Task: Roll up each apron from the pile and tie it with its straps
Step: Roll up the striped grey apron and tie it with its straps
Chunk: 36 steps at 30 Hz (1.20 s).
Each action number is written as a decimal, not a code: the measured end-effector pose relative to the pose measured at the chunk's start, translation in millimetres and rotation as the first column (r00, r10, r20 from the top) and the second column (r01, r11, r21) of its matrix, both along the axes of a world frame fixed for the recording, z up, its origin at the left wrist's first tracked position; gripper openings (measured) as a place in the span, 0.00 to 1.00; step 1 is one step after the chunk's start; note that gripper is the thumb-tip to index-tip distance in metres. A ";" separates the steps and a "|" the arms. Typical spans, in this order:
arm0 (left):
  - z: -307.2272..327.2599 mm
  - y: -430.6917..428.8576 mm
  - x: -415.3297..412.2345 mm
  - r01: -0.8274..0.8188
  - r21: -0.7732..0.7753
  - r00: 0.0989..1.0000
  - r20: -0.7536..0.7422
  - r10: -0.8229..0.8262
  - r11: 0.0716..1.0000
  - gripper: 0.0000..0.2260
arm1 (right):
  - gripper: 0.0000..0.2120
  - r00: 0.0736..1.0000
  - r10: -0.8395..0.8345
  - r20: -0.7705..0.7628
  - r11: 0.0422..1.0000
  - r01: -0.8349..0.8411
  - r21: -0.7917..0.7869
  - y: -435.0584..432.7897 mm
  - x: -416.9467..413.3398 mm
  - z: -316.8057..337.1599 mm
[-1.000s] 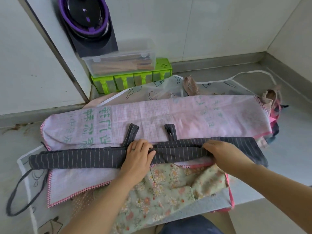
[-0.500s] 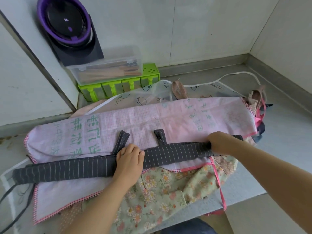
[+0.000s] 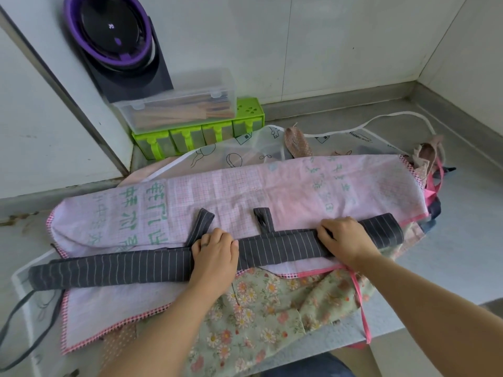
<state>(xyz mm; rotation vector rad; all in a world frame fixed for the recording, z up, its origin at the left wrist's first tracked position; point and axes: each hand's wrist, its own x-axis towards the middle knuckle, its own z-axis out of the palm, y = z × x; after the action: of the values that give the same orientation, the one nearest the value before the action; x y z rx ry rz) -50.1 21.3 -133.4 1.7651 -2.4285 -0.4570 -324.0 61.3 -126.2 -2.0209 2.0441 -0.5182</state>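
dark cord: runs off the roll's left end, well left of the left fingers, and loops over the counter.
striped apron: grey, rolled into a long narrow band. It lies crosswise on top of the pile, passing under both sets of fingers and sticking out beyond them at each end.
left hand: on the middle of the roll, fingers together and curled over its far edge, gripping it.
striped straps: two short ends just past the fingertips, between the two hands, lying on the pink cloth.
right hand: near the roll's right end, fingers together and curled round the band.
pink checked apron: spread beneath the roll, mostly beyond the fingertips.
floral apron: under the wrists, nearer than the fingers.
clear box: far beyond the left fingers, stacked on a green box.
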 end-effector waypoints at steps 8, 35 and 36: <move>-0.9 -0.1 -0.9 0.053 -0.075 0.998 -0.022 -0.054 0.996 0.11 | 0.09 0.913 -0.093 -0.398 0.992 0.053 -0.111 -6.1 5.9 -9.8; 21.8 -15.7 -5.0 0.223 -0.016 0.958 0.189 -0.216 0.975 0.17 | 0.14 0.925 0.327 -0.191 0.936 -0.345 -0.067 -20.4 96.5 -9.3; 21.8 -15.1 -4.0 0.224 -0.014 0.962 0.164 -0.218 0.975 0.15 | 0.14 0.932 0.310 -0.187 0.940 -0.330 -0.087 -20.3 97.6 -8.3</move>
<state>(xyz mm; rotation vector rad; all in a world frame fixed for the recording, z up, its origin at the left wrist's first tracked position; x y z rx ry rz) -54.1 6.1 -111.6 1.5820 -2.7442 -0.3017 -226.5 40.9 -134.5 -2.4853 1.7481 -0.4210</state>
